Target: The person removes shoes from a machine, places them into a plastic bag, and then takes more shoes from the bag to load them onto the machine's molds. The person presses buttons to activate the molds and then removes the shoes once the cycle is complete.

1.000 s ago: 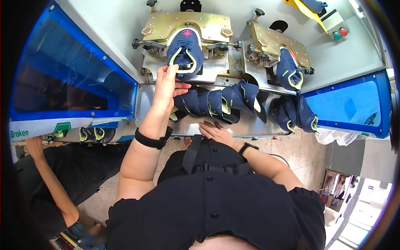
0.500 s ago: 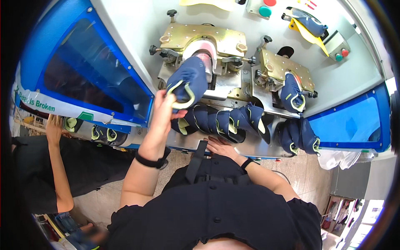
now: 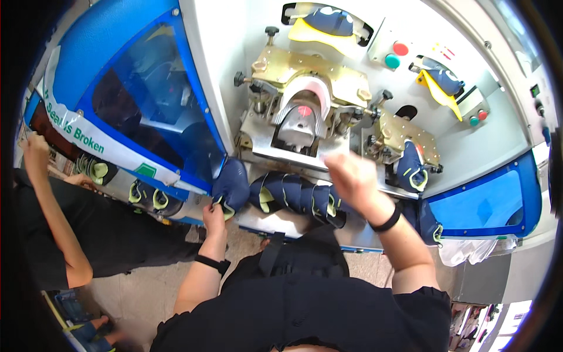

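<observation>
My left hand [image 3: 214,217] pinches the lime-edged opening of a navy shoe upper [image 3: 232,180], at the left end of the ledge below the blue-framed door. Beside it, several more navy uppers [image 3: 285,190] stand nested in a row. My right hand [image 3: 355,180] is raised over the right part of that row, in front of the machine; motion blur hides its fingers. Behind it, the left heel-moulding station shows a bare metal form [image 3: 298,125] inside a pale curved pad [image 3: 314,94]. Another upper [image 3: 410,166] sits on the right station.
Two more uppers [image 3: 331,20] [image 3: 444,80] rest over yellow-lipped slots in the back wall. Green and red buttons [image 3: 393,60] are beside them. The blue-framed door [image 3: 152,100] bounds the left side. A co-worker's arm [image 3: 56,217] is at far left, near other uppers.
My left hand has brought the upper off the left form, down and left to the ledge. My right hand has risen from the ledge's front edge toward the machine. The view has shifted.
</observation>
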Demonstrator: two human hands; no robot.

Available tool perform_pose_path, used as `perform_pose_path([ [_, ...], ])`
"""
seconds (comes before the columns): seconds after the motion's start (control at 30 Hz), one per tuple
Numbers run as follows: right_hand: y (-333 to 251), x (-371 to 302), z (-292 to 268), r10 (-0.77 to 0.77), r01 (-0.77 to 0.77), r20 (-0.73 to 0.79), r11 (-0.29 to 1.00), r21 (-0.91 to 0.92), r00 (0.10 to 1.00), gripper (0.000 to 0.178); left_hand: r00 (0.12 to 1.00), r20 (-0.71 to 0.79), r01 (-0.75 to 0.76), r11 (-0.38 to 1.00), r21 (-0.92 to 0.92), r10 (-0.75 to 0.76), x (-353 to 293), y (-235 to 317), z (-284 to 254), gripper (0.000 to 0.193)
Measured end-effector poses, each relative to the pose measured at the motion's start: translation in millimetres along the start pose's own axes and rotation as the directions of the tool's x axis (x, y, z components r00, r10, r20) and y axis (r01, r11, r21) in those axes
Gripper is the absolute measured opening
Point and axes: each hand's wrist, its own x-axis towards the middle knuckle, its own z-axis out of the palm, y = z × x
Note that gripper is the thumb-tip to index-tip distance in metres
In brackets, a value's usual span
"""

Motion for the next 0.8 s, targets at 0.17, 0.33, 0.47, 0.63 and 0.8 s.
perform_pose_path([
  [0.17, 85.6, 145.0, -11.1, 0.232, -0.262, -0.211, 0.956, -0.132, 0.950, 0.023, 0.932, 0.318, 0.079, 0.956, 0.284, -0.171, -26.6, 22.8, 53.1, 0.039],
  [0.33, 174.1, 213.5, -11.6, -0.056, -0.164, -0.300, 0.734, -0.659, 0.952, 0.034, 0.893, 0.379, 0.052, 0.891, 0.450, -0.244, -33.2, 16.2, 66.5, 0.038],
  [0.47, 181.5, 220.8, 13.9, 0.414, -0.416, -0.069, 0.867, -0.275, 0.908, 0.054, 0.961, 0.269, -0.140, 0.944, 0.299, 0.057, -14.6, 8.6, 9.9, 0.059],
  [0.63, 169.0, 207.7, 12.9, 0.497, -0.531, -0.209, 0.831, -0.165, 0.842, 0.050, 0.964, 0.229, -0.195, 0.946, 0.259, 0.136, -33.0, 18.0, -4.9, 0.077],
  [0.8, 109.0, 199.2, 8.5, 0.392, -0.611, -0.517, 0.702, -0.367, 0.761, 0.042, 0.914, 0.157, -0.402, 0.788, 0.465, 0.374, -9.9, -23.1, -46.9, 0.076],
])
